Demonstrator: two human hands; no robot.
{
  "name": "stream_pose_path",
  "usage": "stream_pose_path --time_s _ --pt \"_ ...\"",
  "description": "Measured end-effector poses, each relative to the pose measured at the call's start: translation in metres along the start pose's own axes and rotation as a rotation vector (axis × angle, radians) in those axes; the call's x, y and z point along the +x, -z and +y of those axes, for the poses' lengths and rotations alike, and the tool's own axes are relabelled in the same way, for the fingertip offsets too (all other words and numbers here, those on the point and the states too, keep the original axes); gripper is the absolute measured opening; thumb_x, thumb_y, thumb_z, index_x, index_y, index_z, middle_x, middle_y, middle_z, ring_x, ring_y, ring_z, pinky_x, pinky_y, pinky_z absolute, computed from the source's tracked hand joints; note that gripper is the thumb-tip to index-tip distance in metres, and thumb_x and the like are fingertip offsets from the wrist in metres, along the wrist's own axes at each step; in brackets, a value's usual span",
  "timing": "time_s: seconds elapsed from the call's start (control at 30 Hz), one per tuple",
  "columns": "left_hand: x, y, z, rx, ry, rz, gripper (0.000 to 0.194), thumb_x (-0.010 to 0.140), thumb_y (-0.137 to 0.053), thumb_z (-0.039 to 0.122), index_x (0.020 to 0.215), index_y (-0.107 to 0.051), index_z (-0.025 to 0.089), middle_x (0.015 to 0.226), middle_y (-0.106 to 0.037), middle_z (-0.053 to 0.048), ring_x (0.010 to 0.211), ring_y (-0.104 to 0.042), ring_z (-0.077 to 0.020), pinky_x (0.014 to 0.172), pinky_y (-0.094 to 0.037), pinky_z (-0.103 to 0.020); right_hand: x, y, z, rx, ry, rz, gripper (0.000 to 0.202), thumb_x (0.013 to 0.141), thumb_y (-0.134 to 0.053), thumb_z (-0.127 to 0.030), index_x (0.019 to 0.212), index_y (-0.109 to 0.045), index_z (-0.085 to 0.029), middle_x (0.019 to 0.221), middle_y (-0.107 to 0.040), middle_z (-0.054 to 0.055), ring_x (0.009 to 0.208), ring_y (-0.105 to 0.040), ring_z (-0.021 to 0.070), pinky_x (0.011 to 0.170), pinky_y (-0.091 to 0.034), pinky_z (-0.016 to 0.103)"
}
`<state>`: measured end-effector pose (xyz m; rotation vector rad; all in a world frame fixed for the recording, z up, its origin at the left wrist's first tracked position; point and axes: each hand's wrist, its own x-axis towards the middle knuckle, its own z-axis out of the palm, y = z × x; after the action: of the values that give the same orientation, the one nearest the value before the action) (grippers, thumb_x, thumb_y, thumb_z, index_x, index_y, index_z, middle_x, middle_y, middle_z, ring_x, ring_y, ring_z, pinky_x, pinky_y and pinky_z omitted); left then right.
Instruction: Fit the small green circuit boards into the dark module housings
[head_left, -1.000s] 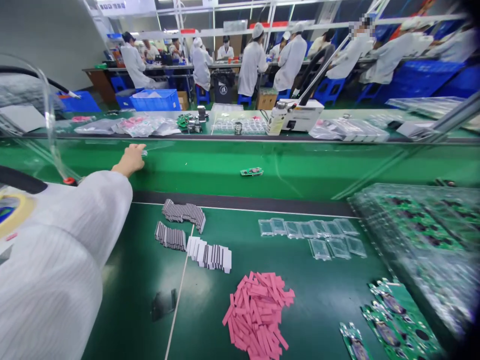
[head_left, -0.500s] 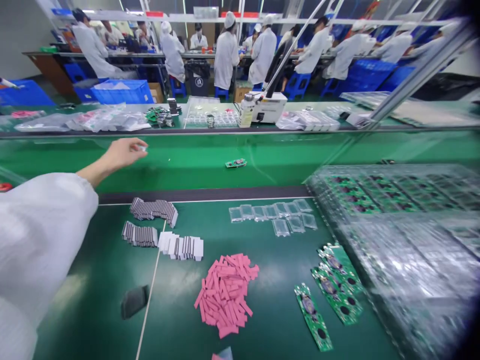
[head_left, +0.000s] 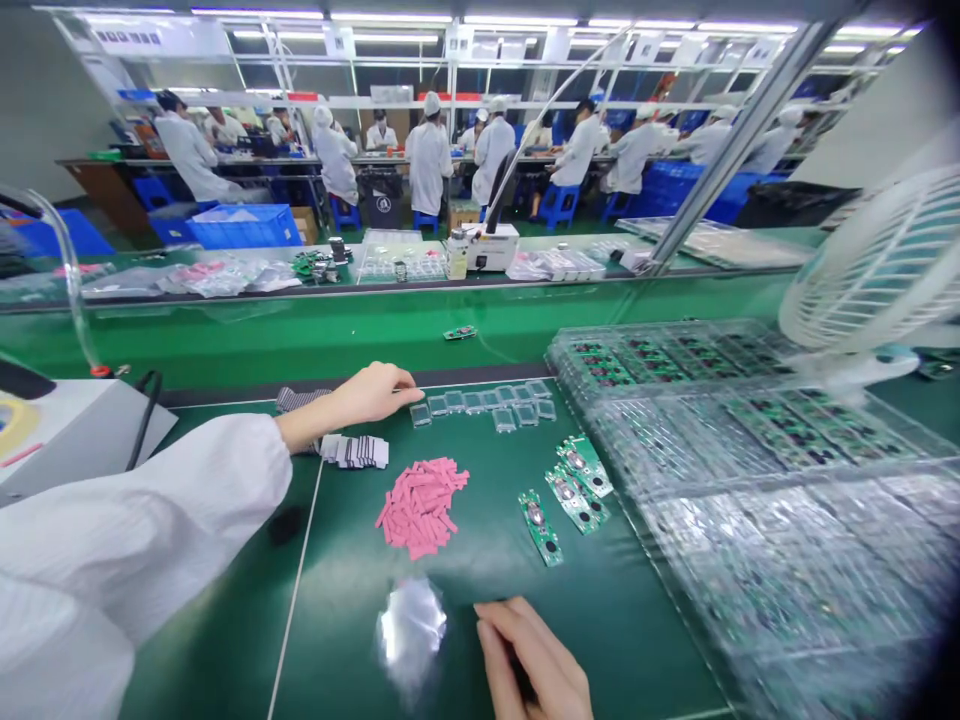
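My left hand (head_left: 375,392) reaches across the table. Its thumb and fingertips are pinched at the top edge of a small clear plastic square (head_left: 421,416), the leftmost of a row of similar squares (head_left: 491,400). My right hand (head_left: 534,655) is low at the front with thumb and forefinger together; whatever is between them is hidden. Left of it lies a shiny, blurred clear plastic sheet or bag (head_left: 411,635). A heap of pink strips (head_left: 424,505) sits between the hands. Green circuit boards (head_left: 540,527) lie to the right, some overlapping.
Stacked clear trays of circuit boards (head_left: 697,430) fill the right side, with a white fan (head_left: 877,260) behind. White dark-edged pieces (head_left: 356,452) lie near my left forearm. A grey machine (head_left: 67,430) stands left. One board (head_left: 460,333) rests on the green belt (head_left: 300,345). Co-workers (head_left: 427,160) work beyond.
My left hand has come from above the green belt, right and down to the clear squares, whose row has one more at its left end. My right hand has entered view. The camera view has shifted.
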<state>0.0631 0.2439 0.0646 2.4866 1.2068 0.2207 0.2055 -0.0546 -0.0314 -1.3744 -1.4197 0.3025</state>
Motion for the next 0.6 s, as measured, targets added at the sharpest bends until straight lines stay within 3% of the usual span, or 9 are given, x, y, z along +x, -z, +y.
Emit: stream_pose_path --time_s 0.13,0.23,0.33,0.4,0.5,0.6 --pt "-0.044 0.031 -0.016 -0.070 0.105 0.089 0.033 0.084 -0.056 0.042 0.097 -0.075 0.018 0.081 -0.077 -0.005 0.071 -0.068 -0.0220 0.073 -0.051 -0.032 0.001 0.008 -0.002 -0.001 0.031 -0.088 0.013 0.095 -0.055 -0.015 0.098 -0.066 -0.019 0.077 -0.066 0.005 0.068 -0.064 0.0173 0.065 -0.052 0.027" --pt "-0.099 0.034 -0.034 -0.136 0.170 0.129 0.034 0.082 -0.056 0.047 0.090 -0.074 0.019 0.086 -0.076 -0.005 0.073 -0.068 -0.0217 0.070 -0.051 -0.031 0.002 0.008 -0.002 0.002 0.015 -0.121 0.013 0.096 -0.053 -0.014 0.097 -0.065 -0.019 0.075 -0.063 0.003 0.066 -0.061 0.0159 0.062 -0.050 0.026" --pt "-0.156 0.016 -0.048 -0.294 0.246 0.109 0.030 0.079 -0.062 0.049 0.080 -0.073 0.021 0.082 -0.075 -0.004 0.075 -0.068 -0.0213 0.070 -0.053 -0.030 0.001 0.007 -0.002 0.014 0.021 -0.138 0.012 0.097 -0.053 -0.015 0.099 -0.064 -0.019 0.076 -0.062 0.003 0.067 -0.060 0.0154 0.063 -0.048 0.026" --pt "-0.184 -0.002 -0.053 -0.344 0.316 0.131 0.031 0.076 -0.066 0.050 0.085 -0.073 0.021 0.082 -0.075 -0.004 0.075 -0.068 -0.0218 0.066 -0.053 -0.031 0.001 0.006 -0.001 0.010 0.047 -0.154 0.011 0.097 -0.053 -0.016 0.099 -0.064 -0.019 0.078 -0.062 0.003 0.068 -0.060 0.0156 0.065 -0.048 0.027" --pt "-0.205 -0.024 -0.055 -0.364 0.388 0.195 0.038 0.072 -0.071 0.052 0.093 -0.074 0.020 0.082 -0.075 -0.006 0.071 -0.066 -0.0217 0.061 -0.051 -0.031 0.001 0.005 0.000 -0.008 0.078 -0.180 0.010 0.097 -0.054 -0.017 0.097 -0.064 -0.020 0.078 -0.063 0.003 0.068 -0.060 0.0156 0.065 -0.048 0.027" --pt "-0.206 -0.034 -0.054 -0.404 0.415 0.248 0.035 0.071 -0.072 0.050 0.088 -0.074 0.020 0.072 -0.073 -0.003 0.062 -0.062 -0.0196 0.061 -0.050 -0.032 0.001 0.004 0.000 -0.021 0.074 -0.191 0.011 0.097 -0.054 -0.016 0.098 -0.064 -0.019 0.078 -0.062 0.004 0.068 -0.059 0.0153 0.064 -0.047 0.027"
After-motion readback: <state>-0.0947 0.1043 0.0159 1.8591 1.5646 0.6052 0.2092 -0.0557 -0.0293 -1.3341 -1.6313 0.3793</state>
